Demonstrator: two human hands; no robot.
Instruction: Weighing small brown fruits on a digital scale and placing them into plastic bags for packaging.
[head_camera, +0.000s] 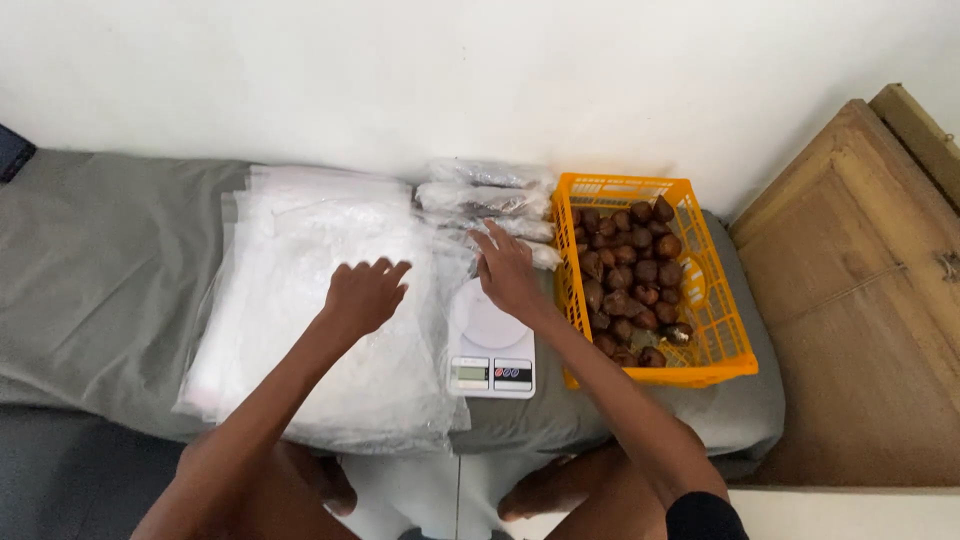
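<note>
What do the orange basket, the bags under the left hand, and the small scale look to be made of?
Orange basket: moulded plastic, judging by its lattice walls and even colour. Bags under the left hand: thin clear plastic film, translucent and glossy. Scale: seemingly smooth white plastic; right hand above it.

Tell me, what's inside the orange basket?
The orange basket holds a pile of brown scaly fruits. Whatever lies under the pile is covered.
</note>
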